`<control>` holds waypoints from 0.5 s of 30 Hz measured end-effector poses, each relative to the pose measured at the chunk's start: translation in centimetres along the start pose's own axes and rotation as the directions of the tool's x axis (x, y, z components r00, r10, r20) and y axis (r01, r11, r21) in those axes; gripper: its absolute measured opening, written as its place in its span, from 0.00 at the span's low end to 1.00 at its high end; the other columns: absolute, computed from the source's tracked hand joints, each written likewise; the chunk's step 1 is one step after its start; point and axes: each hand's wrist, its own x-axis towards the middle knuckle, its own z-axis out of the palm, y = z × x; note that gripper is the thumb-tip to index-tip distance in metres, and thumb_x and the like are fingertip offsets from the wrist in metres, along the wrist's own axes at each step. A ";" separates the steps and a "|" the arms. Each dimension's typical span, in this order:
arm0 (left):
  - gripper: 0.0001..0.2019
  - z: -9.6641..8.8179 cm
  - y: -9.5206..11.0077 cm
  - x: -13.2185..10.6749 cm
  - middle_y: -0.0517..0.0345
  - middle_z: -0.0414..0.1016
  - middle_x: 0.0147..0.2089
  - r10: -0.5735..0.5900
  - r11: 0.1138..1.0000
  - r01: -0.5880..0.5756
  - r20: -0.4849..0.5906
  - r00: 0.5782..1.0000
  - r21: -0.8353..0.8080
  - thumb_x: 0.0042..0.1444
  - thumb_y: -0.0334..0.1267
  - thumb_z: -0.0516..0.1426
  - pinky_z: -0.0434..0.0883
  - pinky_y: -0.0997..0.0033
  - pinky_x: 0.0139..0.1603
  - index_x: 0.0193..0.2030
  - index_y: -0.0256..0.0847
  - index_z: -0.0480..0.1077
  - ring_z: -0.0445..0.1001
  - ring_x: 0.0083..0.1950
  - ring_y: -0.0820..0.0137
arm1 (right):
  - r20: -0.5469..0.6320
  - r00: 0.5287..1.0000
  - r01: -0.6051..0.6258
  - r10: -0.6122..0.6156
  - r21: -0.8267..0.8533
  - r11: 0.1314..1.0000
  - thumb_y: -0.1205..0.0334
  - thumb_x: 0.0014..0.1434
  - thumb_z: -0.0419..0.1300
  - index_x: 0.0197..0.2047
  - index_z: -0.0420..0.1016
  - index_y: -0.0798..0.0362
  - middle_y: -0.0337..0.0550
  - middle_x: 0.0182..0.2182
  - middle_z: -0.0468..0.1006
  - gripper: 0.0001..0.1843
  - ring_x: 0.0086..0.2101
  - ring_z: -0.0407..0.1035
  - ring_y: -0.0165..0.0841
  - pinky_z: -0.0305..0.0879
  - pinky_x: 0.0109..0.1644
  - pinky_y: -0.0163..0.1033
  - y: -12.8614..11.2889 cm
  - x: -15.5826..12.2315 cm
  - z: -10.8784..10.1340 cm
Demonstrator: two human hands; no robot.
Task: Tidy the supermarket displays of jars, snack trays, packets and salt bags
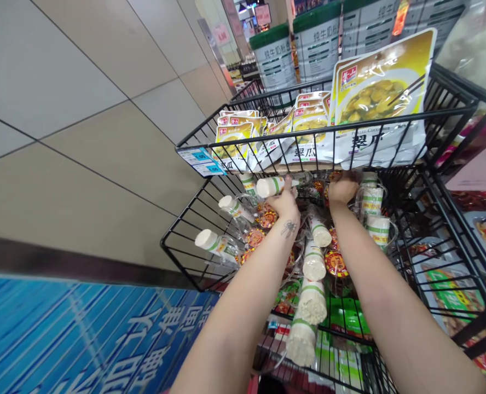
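Observation:
Both my arms reach into the middle tier of a black wire rack [177,257] filled with several clear packs of bundled white noodles [313,264] banded in green. My left hand [284,201] is closed on one noodle bundle [271,186], lifted slightly and pointing left. My right hand [342,189] reaches deeper under the upper tier, fingers curled around something I cannot make out, beside upright noodle packs [372,203].
The upper basket [308,143] holds several yellow pickled-cucumber pouches [380,93] with blue price tags [202,160] on its front wire. Large green-lidded tubs [273,54] stand behind. Beige floor tiles lie left, a blue sign [82,339] below, more packaged goods on the right.

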 end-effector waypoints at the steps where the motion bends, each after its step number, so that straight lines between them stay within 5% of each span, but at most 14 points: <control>1: 0.21 -0.1 0.1 -0.3 0.52 0.80 0.40 0.038 0.999 -0.039 0.027 0.999 0.007 0.47 0.46 0.70 0.78 0.67 0.43 0.42 0.36 0.72 0.80 0.44 0.66 | -0.023 1.000 -0.001 0.001 -0.004 1.000 0.65 0.67 0.45 0.52 0.74 0.63 0.64 0.49 0.75 0.21 0.55 0.64 0.51 0.60 0.59 0.54 -0.1 -0.1 0.0; 6: 0.21 -1.8 1.3 -1.3 0.50 0.81 0.40 0.290 0.915 -0.324 0.165 0.943 0.240 0.48 0.51 0.67 0.75 0.64 0.49 0.39 0.35 0.75 0.80 0.44 0.64 | 0.012 0.998 0.065 -0.065 -0.065 0.996 0.52 0.66 0.52 0.54 0.71 0.62 0.64 0.57 0.68 0.23 0.59 0.57 0.54 0.56 0.60 0.60 -0.4 -0.5 -0.2; 11: 0.20 -4.4 2.0 -0.9 0.52 0.81 0.37 0.155 0.748 -0.163 0.070 0.985 0.643 0.41 0.48 0.70 0.74 0.60 0.47 0.38 0.38 0.76 0.80 0.43 0.56 | 0.041 0.999 0.021 -0.020 -0.023 1.000 0.61 0.68 0.46 0.50 0.74 0.58 0.61 0.55 0.70 0.19 0.58 0.58 0.50 0.55 0.62 0.55 -0.2 -0.2 -0.6; 15: 0.16 -5.8 0.7 -0.5 0.53 0.81 0.38 0.173 0.786 -0.143 0.008 0.985 0.602 0.45 0.46 0.68 0.74 0.63 0.45 0.38 0.39 0.76 0.80 0.41 0.59 | 0.000 0.991 -0.131 0.131 0.023 0.991 0.66 0.69 0.40 0.52 0.72 0.61 0.64 0.53 0.71 0.21 0.55 0.63 0.49 0.58 0.59 0.53 0.0 0.3 -0.5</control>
